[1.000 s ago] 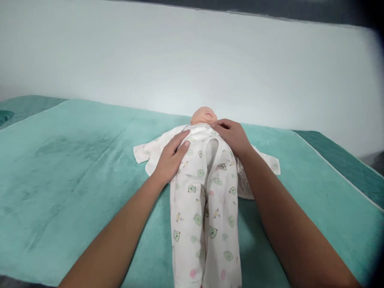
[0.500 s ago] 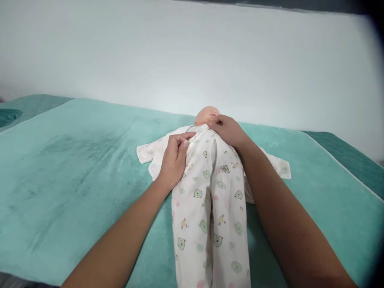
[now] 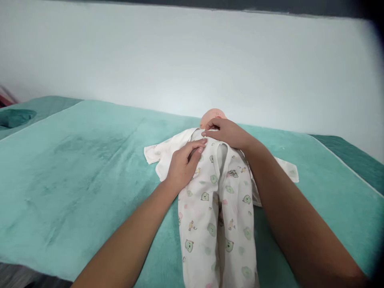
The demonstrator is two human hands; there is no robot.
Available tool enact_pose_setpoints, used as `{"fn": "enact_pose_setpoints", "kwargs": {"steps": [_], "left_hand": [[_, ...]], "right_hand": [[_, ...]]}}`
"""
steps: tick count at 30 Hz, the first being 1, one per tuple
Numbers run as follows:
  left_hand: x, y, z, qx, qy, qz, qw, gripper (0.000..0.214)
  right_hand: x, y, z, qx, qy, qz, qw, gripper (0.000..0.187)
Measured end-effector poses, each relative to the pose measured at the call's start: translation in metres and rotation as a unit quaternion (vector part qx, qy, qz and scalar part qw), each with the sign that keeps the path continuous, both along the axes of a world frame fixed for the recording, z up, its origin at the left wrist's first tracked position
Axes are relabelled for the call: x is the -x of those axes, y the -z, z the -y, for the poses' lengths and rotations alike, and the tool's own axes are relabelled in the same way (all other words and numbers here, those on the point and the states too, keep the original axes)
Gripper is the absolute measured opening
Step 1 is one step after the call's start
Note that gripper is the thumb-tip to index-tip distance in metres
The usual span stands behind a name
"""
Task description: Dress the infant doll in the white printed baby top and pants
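A baby doll point(image 3: 213, 116) lies on its back on a teal blanket point(image 3: 75, 168), head away from me. A white printed shirt point(image 3: 166, 154) is spread out under it. White trousers point(image 3: 219, 216) with small green animal prints cover it from chest to near edge. My left hand point(image 3: 184, 166) rests on the left side of the trousers' waistband, fingers curled onto the cloth. My right hand point(image 3: 226, 134) lies across the top of the waistband just below the doll's chin, fingertips pinching the cloth edge.
The teal blanket covers a wide bed or table with a darker green cover point(image 3: 354, 160) showing at the right edge and at the far left point(image 3: 18, 118). A plain white wall point(image 3: 192, 60) stands close behind the doll's head.
Both hands have slid along the trousers' waistband toward the doll's chin. My left fingers went from flat to curled. The view has shifted a little to the left.
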State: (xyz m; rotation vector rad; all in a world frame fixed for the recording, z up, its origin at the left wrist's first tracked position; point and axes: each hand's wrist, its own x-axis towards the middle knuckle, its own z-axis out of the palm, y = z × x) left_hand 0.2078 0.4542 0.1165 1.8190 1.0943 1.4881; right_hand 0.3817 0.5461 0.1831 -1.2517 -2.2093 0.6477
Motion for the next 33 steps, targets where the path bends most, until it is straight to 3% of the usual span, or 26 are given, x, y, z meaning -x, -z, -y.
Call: {"fn": "enact_pose_setpoints", "kwargs": {"steps": [5, 11, 16, 19, 25, 27, 33], "left_hand": [[0.001, 0.005, 0.0, -0.053, -0.045, -0.02, 0.997, 0.02], [0.002, 0.007, 0.001, -0.132, -0.108, -0.028, 0.985, 0.019], [0.003, 0.001, 0.004, -0.079, -0.091, -0.023, 0.992, 0.023], [0.004, 0.0, 0.006, -0.039, -0.1, 0.001, 0.994, 0.028], [0.008, 0.006, 0.002, 0.034, -0.116, 0.066, 0.99, 0.031], [0.011, 0.008, 0.001, 0.041, -0.127, 0.073, 0.988, 0.031], [0.019, 0.015, 0.018, 0.026, -0.191, 0.047, 0.98, 0.032]], "right_hand": [[0.018, -0.005, -0.016, 0.021, -0.026, 0.108, 0.994, 0.016], [0.027, 0.005, -0.017, -0.025, 0.109, 0.092, 0.989, 0.018], [0.021, 0.015, -0.006, -0.106, 0.11, 0.016, 0.988, 0.01], [0.013, 0.019, 0.011, -0.149, 0.094, -0.03, 0.984, 0.017], [-0.006, 0.036, 0.085, -0.174, 0.016, -0.031, 0.984, 0.035], [-0.011, 0.047, 0.124, -0.187, 0.017, -0.011, 0.982, 0.041], [-0.024, 0.083, 0.258, -0.094, 0.006, -0.028, 0.995, 0.047]]}}
